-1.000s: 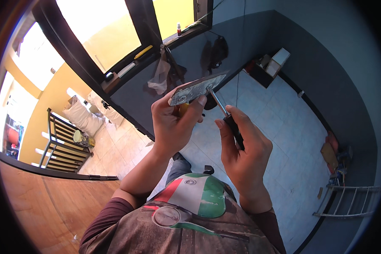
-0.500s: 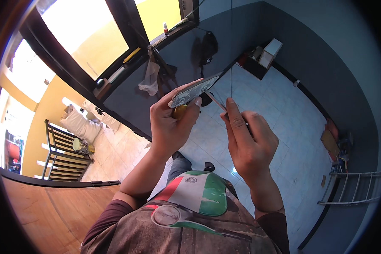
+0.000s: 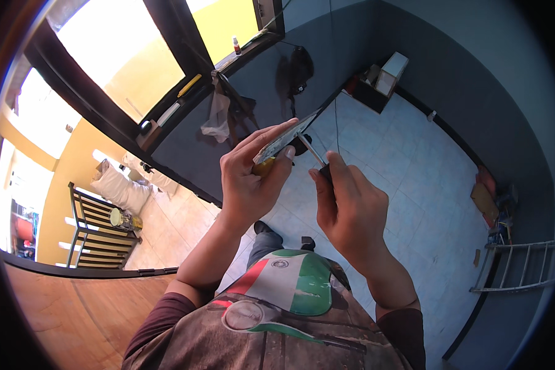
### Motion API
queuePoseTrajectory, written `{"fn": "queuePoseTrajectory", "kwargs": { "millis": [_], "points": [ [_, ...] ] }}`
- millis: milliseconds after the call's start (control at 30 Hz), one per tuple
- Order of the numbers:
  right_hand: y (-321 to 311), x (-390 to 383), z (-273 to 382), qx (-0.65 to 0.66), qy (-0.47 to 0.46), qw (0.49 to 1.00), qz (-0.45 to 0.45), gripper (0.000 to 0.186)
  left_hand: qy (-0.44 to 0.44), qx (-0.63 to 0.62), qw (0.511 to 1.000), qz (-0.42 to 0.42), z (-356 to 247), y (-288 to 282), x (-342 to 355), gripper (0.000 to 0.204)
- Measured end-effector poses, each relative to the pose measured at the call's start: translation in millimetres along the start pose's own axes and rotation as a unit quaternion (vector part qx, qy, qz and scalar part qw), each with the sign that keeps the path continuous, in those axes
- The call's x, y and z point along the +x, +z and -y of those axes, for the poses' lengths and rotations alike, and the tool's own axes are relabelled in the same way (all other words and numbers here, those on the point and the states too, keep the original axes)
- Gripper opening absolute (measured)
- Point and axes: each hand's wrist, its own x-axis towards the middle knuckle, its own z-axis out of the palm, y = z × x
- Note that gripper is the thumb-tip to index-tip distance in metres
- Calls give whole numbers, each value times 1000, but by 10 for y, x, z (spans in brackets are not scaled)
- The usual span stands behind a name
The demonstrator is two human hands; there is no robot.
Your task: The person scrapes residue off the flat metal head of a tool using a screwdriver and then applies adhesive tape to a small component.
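Note:
My left hand (image 3: pixel 243 179) is closed round a flat grey plate (image 3: pixel 279 142) with a pale, crusted face, tilted up and seen nearly edge-on. Below the plate, a yellow part (image 3: pixel 263 167) shows between the fingers and thumb; a black part (image 3: pixel 301 145) sticks out farther along. Whether both belong to the plate I cannot tell. My right hand (image 3: pixel 354 213) grips the dark handle of a screwdriver (image 3: pixel 313 150). Its thin metal shaft points up and left, with the tip at the plate's face.
Ahead on the left is a window ledge with a small bottle (image 3: pixel 236 46) and a yellow tool (image 3: pixel 190 85). A plastic bag (image 3: pixel 217 117) hangs below. Boxes (image 3: pixel 388 77) stand in the far corner, a ladder (image 3: pixel 524 268) at right. A wooden surface (image 3: pixel 92 314) lies at lower left.
The plate has tilted more edge-on. My right hand has shifted slightly left and down with the screwdriver, its tip still at the plate. The whole view has turned a little.

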Motion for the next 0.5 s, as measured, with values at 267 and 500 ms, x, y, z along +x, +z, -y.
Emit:
{"fn": "queuePoseTrajectory", "kwargs": {
  "millis": [267,500],
  "points": [
    [55,46,-203,638,449,603,166,22,94,98,990,46,177,-115,133,40],
    [334,-126,-152,9,-21,1000,4,19,44,108,993,11,228,-46,-80,39]
  ]
}}
